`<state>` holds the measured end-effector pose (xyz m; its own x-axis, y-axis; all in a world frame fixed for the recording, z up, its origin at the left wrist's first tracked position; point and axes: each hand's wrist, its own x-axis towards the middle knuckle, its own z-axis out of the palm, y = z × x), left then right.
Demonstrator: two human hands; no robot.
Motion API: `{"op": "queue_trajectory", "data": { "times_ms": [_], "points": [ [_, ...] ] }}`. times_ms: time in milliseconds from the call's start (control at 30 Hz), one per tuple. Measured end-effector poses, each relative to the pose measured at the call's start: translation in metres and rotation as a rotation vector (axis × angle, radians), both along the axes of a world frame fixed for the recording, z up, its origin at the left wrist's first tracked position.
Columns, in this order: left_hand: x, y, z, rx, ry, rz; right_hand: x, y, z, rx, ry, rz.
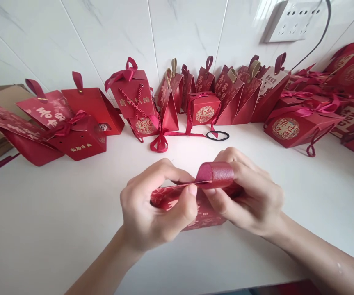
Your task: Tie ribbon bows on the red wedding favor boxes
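Between my hands, low in the middle of the head view, is a red patterned gift box (206, 217) with pale lettering. A dark red leather-like strap (222, 174) loops up from its top edge. My left hand (155, 205) pinches the top edge just left of the strap, thumb in front and fingers behind. On the other side, my right hand (250, 192) is closed on the box top beside the strap, its thumb against the front face. My fingers hide both ends of the box's top and part of its front.
Finished-looking red gift boxes stand along the tiled wall, among them a ribboned box (86, 137) at left and a cube-like box (204, 108) in the middle. A black elastic loop (218, 135) and a red ribbon (159, 142) lie on the white table (56, 229). A socket panel (292, 20) is on the wall.
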<state>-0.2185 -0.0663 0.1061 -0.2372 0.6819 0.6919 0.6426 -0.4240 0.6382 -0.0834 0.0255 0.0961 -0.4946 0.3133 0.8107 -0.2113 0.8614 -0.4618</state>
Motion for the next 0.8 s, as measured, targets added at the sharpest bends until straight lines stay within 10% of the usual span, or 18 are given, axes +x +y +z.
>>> {"op": "queue_trajectory", "data": {
  "times_ms": [800],
  "points": [
    [0.0002, 0.0009, -0.0047, 0.001, -0.084, -0.05, 0.0036, 0.0, 0.0049, -0.058, -0.022, 0.022]
  ]
}}
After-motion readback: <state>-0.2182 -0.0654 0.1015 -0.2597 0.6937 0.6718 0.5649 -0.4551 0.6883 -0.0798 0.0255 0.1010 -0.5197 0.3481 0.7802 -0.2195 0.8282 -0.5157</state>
